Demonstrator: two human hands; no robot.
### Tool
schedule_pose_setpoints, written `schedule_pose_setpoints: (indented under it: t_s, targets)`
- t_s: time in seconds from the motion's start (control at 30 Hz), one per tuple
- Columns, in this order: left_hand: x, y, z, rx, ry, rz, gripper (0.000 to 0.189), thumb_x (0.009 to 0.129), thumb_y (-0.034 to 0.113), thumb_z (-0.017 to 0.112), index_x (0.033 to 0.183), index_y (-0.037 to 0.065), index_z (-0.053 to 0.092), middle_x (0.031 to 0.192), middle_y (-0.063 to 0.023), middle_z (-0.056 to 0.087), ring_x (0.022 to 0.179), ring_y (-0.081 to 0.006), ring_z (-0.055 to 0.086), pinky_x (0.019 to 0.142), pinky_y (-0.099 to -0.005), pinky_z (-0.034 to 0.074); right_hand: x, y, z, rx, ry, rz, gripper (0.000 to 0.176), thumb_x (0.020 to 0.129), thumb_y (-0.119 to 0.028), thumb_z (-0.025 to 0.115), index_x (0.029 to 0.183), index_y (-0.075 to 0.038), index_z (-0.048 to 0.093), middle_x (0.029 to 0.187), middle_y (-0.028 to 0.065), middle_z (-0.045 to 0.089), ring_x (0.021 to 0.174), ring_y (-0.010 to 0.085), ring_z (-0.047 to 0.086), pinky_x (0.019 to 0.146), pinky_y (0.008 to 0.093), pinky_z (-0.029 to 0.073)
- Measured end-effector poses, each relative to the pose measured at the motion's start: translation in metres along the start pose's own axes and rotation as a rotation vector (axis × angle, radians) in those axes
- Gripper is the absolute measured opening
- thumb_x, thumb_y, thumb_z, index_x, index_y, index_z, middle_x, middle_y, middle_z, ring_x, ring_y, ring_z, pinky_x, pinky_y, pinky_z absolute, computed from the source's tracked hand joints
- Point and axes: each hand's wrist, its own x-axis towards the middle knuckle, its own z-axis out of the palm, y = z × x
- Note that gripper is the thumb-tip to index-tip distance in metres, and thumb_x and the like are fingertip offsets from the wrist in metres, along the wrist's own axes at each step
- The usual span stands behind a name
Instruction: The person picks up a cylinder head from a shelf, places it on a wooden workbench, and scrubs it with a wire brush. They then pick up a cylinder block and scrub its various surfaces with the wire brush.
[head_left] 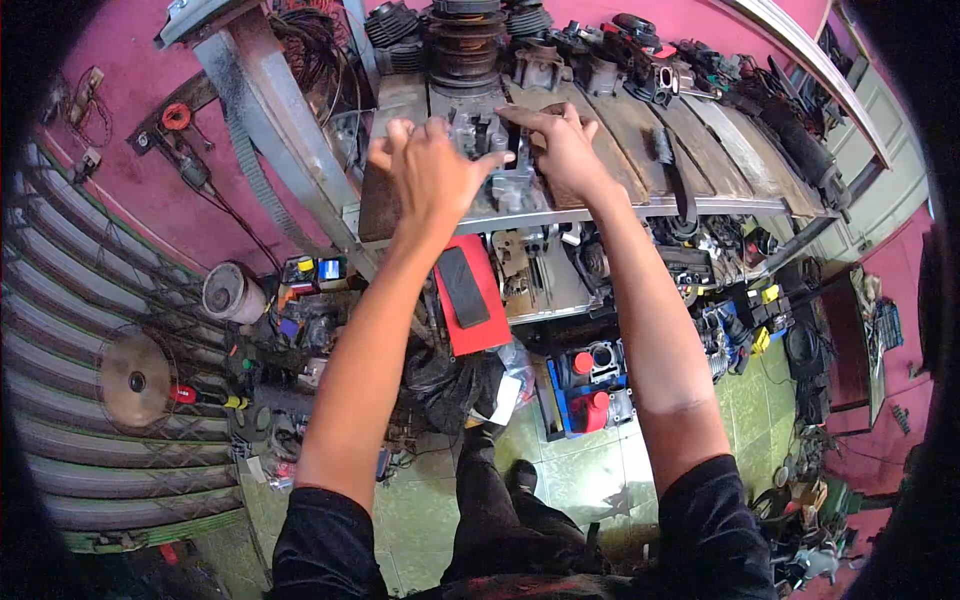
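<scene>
A grey cast-metal engine part lies on the wooden shelf boards near the front edge, between my two hands. My left hand is at its left side, fingers bent and apart, the thumb stretched out over the metal. On the other side, my right hand reaches over the part's far right, with the index finger pointing left and the other fingers loosely bent. Both hands overlap the part's edges in this view, and neither is wrapped round it. Just behind stands a stack of dark, rusty ribbed cylinders.
Several greasy engine parts line the back of the shelf. Below the front edge, a dark rectangular block lies on a red box. A blue crate with metal parts stands on the floor. A steel post rises at left.
</scene>
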Motion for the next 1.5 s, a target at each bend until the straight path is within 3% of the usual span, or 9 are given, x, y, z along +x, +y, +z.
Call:
schedule_pose_setpoints:
  t_s: [0.07,0.13,0.33,0.4,0.43,0.53,0.73,0.9,1.5]
  targets:
    - [-0.001,0.008,0.004,-0.013,-0.003,-0.03,0.082,0.066,0.075,0.088,0.105,0.004,0.074,0.096,-0.0158,0.079,0.126,-0.0317,0.053,0.108,-0.0564,0.026,0.0,-0.003,-0.005,0.034,-0.043,0.051,0.065,0.084,0.0,0.066,0.142,-0.029,0.072,0.122,0.0076,0.077,0.127,0.0392,0.052,0.115,0.0772,0.023]
    - [-0.002,0.012,0.01,-0.063,0.073,-0.039,0.07,0.066,0.057,0.095,0.101,0.002,0.069,0.099,-0.0165,0.079,0.116,-0.0335,0.058,0.104,-0.0547,0.03,-0.01,-0.02,-0.019,0.173,0.032,0.086,0.057,0.089,-0.006,0.066,0.141,-0.029,0.073,0.121,0.0074,0.077,0.13,0.0401,0.051,0.115,0.0777,0.022]
    - [-0.004,-0.021,0.011,-0.161,0.033,0.083,0.051,0.075,0.051,0.092,0.106,0.014,0.073,0.096,-0.0082,0.075,0.116,-0.0326,0.058,0.104,-0.0561,0.031,-0.042,-0.032,-0.017,-0.002,-0.008,0.007,0.061,0.086,-0.022,0.082,0.146,-0.026,0.068,0.156,-0.0029,0.062,0.134,0.0357,0.051,0.113,0.0636,0.032]
    - [-0.006,-0.033,0.009,-0.228,0.116,0.232,0.06,0.076,0.05,0.091,0.122,0.015,0.075,0.117,-0.0082,0.075,0.126,-0.0318,0.055,0.108,-0.0547,0.029,-0.043,-0.03,-0.019,-0.023,0.027,-0.106,0.068,0.082,-0.03,0.088,0.146,-0.027,0.068,0.156,-0.0029,0.062,0.136,0.034,0.051,0.114,0.0618,0.03]
    - [-0.006,-0.037,0.007,-0.242,0.057,0.231,0.076,0.076,0.052,0.091,0.141,0.018,0.071,0.143,-0.0041,0.069,0.138,-0.0296,0.05,0.114,-0.0537,0.027,-0.042,-0.032,-0.021,-0.025,0.009,-0.075,0.074,0.077,-0.037,0.091,0.147,-0.027,0.068,0.155,-0.0034,0.063,0.138,0.0316,0.051,0.116,0.0603,0.028]
    - [-0.006,-0.044,-0.002,-0.236,-0.14,0.34,0.083,0.075,0.052,0.091,0.148,0.02,0.067,0.156,0.0013,0.062,0.144,-0.0277,0.047,0.118,-0.0522,0.024,-0.04,-0.028,-0.018,-0.112,0.088,-0.165,0.074,0.076,-0.036,0.091,0.146,-0.027,0.068,0.153,-0.0041,0.065,0.139,0.0311,0.052,0.117,0.0605,0.027]
    - [0.008,-0.055,0.011,-0.223,-0.097,0.401,0.086,0.07,0.055,0.091,0.147,0.024,0.068,0.151,0.0044,0.066,0.138,-0.0284,0.053,0.117,-0.0524,0.026,-0.032,-0.021,-0.006,-0.11,0.138,-0.17,0.073,0.076,-0.037,0.091,0.145,-0.027,0.069,0.147,-0.002,0.069,0.136,0.0295,0.055,0.117,0.0626,0.026]
    - [0.03,-0.054,0.037,-0.191,-0.149,0.32,0.086,0.073,0.046,0.093,0.152,0.025,0.064,0.154,0.0036,0.064,0.139,-0.0255,0.052,0.115,-0.0495,0.026,0.0,0.001,0.018,-0.143,0.191,-0.141,0.071,0.076,-0.034,0.091,0.144,-0.028,0.069,0.147,-0.0026,0.069,0.134,0.0279,0.058,0.116,0.0647,0.028]
    - [0.076,-0.066,0.095,-0.206,-0.212,0.223,0.081,0.081,0.046,0.089,0.154,0.024,0.061,0.157,0.0023,0.061,0.137,-0.0267,0.053,0.116,-0.0489,0.023,0.054,0.041,0.052,-0.072,0.163,-0.077,0.07,0.076,-0.037,0.092,0.143,-0.032,0.07,0.149,0.0002,0.068,0.135,0.0316,0.056,0.114,0.0672,0.027]
